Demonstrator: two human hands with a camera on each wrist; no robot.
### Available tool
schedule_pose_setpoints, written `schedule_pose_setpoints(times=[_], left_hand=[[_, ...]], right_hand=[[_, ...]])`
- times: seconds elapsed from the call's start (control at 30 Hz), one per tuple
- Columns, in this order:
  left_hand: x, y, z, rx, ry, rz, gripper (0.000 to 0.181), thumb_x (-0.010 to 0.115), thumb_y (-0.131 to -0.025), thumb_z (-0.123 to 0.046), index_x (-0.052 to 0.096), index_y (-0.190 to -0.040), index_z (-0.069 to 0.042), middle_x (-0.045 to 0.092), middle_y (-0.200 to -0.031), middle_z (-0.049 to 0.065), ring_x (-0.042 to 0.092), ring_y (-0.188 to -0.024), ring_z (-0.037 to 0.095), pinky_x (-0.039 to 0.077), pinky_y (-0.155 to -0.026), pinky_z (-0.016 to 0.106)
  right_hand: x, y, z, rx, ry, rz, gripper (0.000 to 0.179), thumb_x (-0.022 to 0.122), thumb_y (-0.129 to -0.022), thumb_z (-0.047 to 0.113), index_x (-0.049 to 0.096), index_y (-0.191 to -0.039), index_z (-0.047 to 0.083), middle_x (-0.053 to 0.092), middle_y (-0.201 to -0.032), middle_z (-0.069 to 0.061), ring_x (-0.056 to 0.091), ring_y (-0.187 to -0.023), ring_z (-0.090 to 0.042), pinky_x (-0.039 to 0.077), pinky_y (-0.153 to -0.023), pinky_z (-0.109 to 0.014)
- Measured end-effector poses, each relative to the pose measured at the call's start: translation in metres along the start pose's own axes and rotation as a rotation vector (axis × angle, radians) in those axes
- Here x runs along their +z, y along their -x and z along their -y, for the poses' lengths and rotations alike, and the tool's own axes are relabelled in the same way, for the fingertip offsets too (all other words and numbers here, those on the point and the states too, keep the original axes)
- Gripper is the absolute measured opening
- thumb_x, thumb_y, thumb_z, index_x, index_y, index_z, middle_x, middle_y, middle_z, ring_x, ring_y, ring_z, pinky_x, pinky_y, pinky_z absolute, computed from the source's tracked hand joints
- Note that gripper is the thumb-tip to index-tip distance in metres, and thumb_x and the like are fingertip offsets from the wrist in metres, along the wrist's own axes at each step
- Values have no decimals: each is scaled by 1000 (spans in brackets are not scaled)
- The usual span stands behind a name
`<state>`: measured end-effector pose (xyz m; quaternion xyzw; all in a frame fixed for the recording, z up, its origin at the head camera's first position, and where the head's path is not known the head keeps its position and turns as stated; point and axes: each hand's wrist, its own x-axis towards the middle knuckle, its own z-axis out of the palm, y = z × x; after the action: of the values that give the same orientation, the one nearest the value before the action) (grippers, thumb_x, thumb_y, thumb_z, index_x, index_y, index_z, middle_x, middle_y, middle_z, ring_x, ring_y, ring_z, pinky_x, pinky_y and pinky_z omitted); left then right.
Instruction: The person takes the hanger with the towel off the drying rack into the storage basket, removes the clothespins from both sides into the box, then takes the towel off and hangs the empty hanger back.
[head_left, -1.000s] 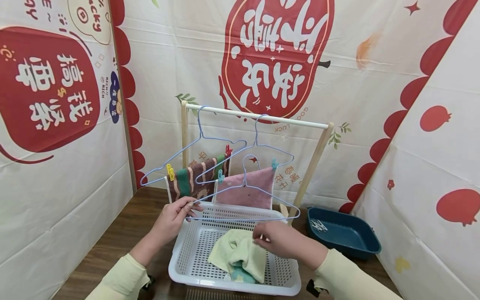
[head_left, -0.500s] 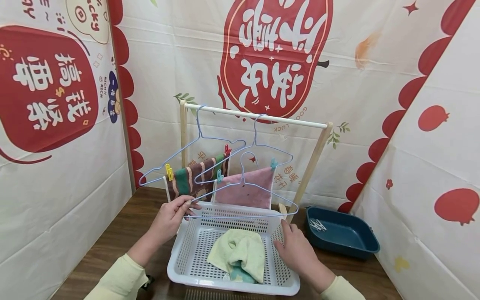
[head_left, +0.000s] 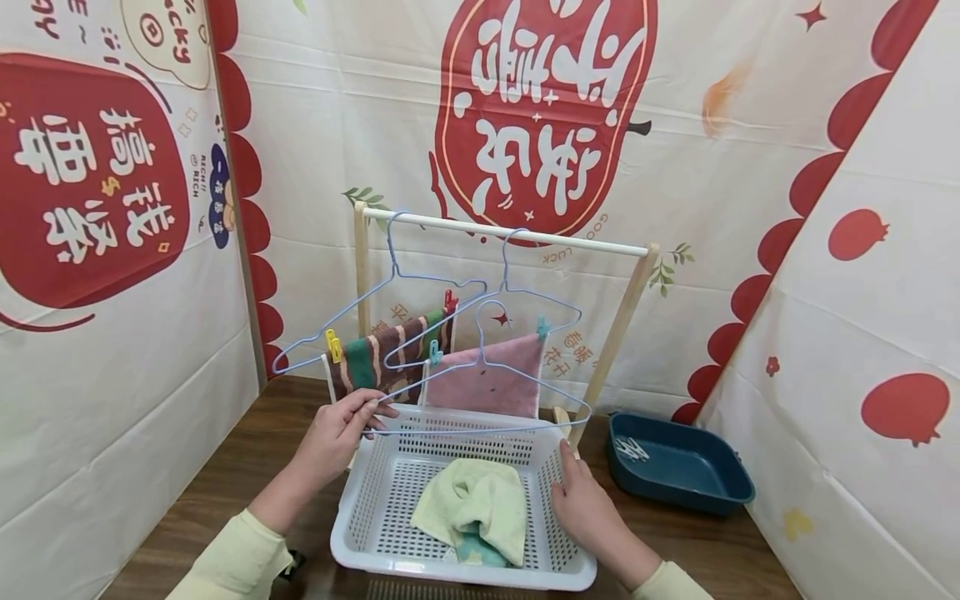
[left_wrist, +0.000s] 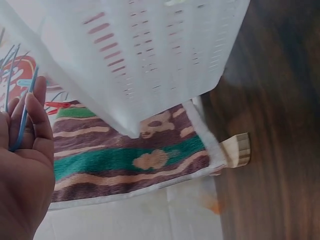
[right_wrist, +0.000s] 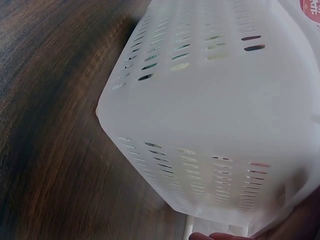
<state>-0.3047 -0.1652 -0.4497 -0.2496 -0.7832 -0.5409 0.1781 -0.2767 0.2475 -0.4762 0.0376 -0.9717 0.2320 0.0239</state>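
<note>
"How are the hands set?"

"The left hand (head_left: 341,425) is at the back-left corner of the white perforated plastic basket (head_left: 457,575), wrist low, thumb and fingers pinching one end of a slim blue wire hanger (head_left: 481,361)."

"And where does the hanger lie?"

"Across the basket's back edge, hook upward, its other end free near the basket's back-right corner."

"What about the right hand (head_left: 592,504)?"

"At the basket's right rim, fingers pointing toward its back. I can't tell whether they clasp the rim or just rest there."

"Anything inside?"

"A crumpled pale-green cloth (head_left: 487,500) with a teal patch, on the basket's floor. Behind the basket hang a brown, green-striped towel (head_left: 397,354) and a pink rectangular cloth (head_left: 483,383); a dark-blue rectangular tub (head_left: 678,467) stands to its right."

"Any writing?"

"Left of the basket, a red printed panel (head_left: 97,179) reads 搞钱要紧, with small 'RICH' lettering beside it. On the white printed backdrop (head_left: 315,133) behind the basket I make out 'GOOD LUCK' and 春暖花开."
</note>
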Motion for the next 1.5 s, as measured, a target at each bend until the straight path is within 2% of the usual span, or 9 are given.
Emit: schedule_pose_setpoints(times=[0.23, 0.5, 0.73, 0.83, 0.97, 1.07, 1.13, 1.3, 1.5], left_hand=[[-9, -2, -19, -29, -102, 7, 21, 58, -117, -14, 73, -131, -9, 83, -114, 5, 79, -90, 24, 67, -80, 34], [-16, -10, -43, 1, -176, -10, 23, 59, -116, -13, 72, -133, -5, 83, -113, 5, 79, -90, 18, 68, -88, 44], [-17, -19, -69, 6, -222, -52, 22, 60, -116, -13, 72, -133, -8, 80, -108, 7, 75, -86, 18, 68, -80, 37], [-17, -25, -82, 9, -225, -56, 24, 59, -117, -16, 72, -135, -8, 81, -110, 8, 77, -90, 21, 68, -84, 39], [-15, -36, -101, 30, -264, -63, 27, 58, -117, -18, 71, -138, -8, 82, -113, 6, 76, -86, 19, 69, -80, 37], [-12, -46, -113, 67, -295, -81, 26, 58, -117, -16, 72, -136, -7, 82, -111, 7, 73, -81, 21, 65, -67, 33], [-10, -53, -120, 93, -305, -88, 25, 58, -117, -15, 72, -135, -7, 83, -111, 8, 74, -82, 22, 64, -66, 34], [-4, -67, -132, 155, -326, -107, 20, 59, -116, -13, 73, -128, -7, 82, -106, 6, 77, -89, 23, 69, -76, 41], [12, -79, -149, 188, -374, -153, 21, 56, -117, -12, 73, -126, -4, 83, -104, 7, 73, -78, 22, 61, -65, 38]], right_hand=[[2, -1, 0, 34, -1, 2, 72, 58, -111, 15, 25, -173, 0, 47, -162, -32, 65, -130, -39, 56, -107, -65], [2, -2, 0, 55, -9, 9, 74, 60, -110, 17, 24, -174, 1, 49, -160, -31, 67, -126, -37, 57, -104, -65], [2, -1, 1, 54, -13, 11, 77, 62, -109, 17, 24, -174, 2, 51, -157, -32, 69, -119, -36, 61, -98, -63], [2, -1, 2, 56, -12, 14, 78, 62, -109, 18, 23, -174, 2, 51, -156, -32, 69, -115, -35, 62, -96, -63], [2, -1, 1, 57, 4, 13, 79, 63, -109, 19, 23, -175, 3, 50, -158, -32, 69, -116, -36, 62, -97, -64], [3, 0, 1, 57, 9, 10, 79, 63, -109, 20, 23, -175, 3, 49, -159, -32, 69, -118, -37, 60, -99, -65], [4, -1, 0, 57, 2, 11, 79, 63, -109, 20, 22, -175, 3, 48, -159, -32, 68, -120, -38, 59, -101, -66], [4, 0, 1, 46, -7, 13, 78, 62, -110, 20, 22, -175, 2, 45, -162, -34, 65, -130, -43, 56, -105, -68], [4, 1, 1, 49, -3, 5, 79, 63, -110, 22, 22, -175, 2, 44, -164, -34, 62, -137, -47, 54, -106, -69]])
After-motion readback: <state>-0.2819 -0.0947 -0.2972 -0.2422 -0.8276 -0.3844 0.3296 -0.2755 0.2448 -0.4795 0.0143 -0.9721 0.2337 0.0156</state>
